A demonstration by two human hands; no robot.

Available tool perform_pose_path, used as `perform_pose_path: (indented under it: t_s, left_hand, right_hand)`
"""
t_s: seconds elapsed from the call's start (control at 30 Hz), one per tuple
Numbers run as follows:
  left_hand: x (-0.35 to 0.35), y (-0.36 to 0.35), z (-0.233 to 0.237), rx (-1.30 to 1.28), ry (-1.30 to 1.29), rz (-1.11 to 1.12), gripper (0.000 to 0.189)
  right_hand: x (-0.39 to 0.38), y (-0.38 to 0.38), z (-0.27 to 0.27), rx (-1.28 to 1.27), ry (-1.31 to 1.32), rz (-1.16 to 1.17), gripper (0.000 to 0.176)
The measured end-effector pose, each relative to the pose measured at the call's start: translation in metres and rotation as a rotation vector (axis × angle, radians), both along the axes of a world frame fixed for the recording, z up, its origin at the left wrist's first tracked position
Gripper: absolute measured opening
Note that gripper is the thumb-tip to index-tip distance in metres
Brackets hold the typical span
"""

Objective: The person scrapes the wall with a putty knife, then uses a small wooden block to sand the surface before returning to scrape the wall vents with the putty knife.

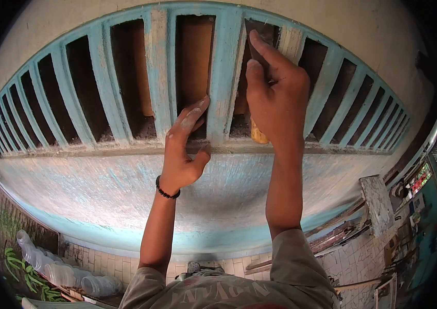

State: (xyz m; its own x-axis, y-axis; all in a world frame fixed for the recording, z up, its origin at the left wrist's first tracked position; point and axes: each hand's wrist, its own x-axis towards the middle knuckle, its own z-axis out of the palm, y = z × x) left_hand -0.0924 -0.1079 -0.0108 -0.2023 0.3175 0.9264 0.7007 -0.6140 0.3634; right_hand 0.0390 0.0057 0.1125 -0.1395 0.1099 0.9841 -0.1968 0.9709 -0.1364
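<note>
Worn blue-painted vertical slats (224,67) with dark gaps between them fill the upper part of the head view. My right hand (280,90) is closed around a tool with a yellow handle end (259,135) showing below the palm and a dark flat blade (256,36) at the index finger, held against a slat edge. My left hand (185,147), dusty at the fingers and with a black bead bracelet, has its fingers apart. Its fingertips rest at the lower part of a slat, beside a gap, and nothing is in it.
Below the slats runs a ledge (100,152) over a scraped wall (110,180). Stacked clear plastic containers (61,273) lie at the lower left by green leaves. A worn board (376,203) leans at the right, near scattered wood on the tiled floor (352,262).
</note>
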Motion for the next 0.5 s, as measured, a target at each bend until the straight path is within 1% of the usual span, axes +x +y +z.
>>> perform_pose_path:
  t_s: [0.1,0.2,0.3,0.37,0.4,0.5]
  left_hand:
    - [-0.007,0.002,-0.006,-0.024,0.06,-0.036,0.089]
    - [-0.005,0.0,-0.004,-0.042,0.041,-0.019,0.088]
    - [-0.003,-0.002,-0.003,-0.079,0.014,-0.008,0.086]
    - [0.001,0.002,-0.003,-0.003,-0.008,-0.007,0.082]
    - [0.002,0.004,-0.002,0.039,-0.016,-0.004,0.08]
    - [0.003,0.001,0.0,0.02,-0.005,0.019,0.079]
  right_hand:
    - [0.01,-0.01,-0.003,-0.068,-0.098,-0.036,0.035]
    - [0.011,-0.014,-0.011,-0.118,-0.118,-0.019,0.036]
    - [-0.001,-0.011,-0.004,-0.052,-0.004,-0.054,0.037]
    - [-0.013,-0.009,-0.002,0.02,0.112,-0.065,0.037]
    - [-0.008,-0.013,-0.004,0.024,0.061,-0.114,0.037]
    - [0.0,-0.022,-0.012,-0.128,-0.051,-0.097,0.037]
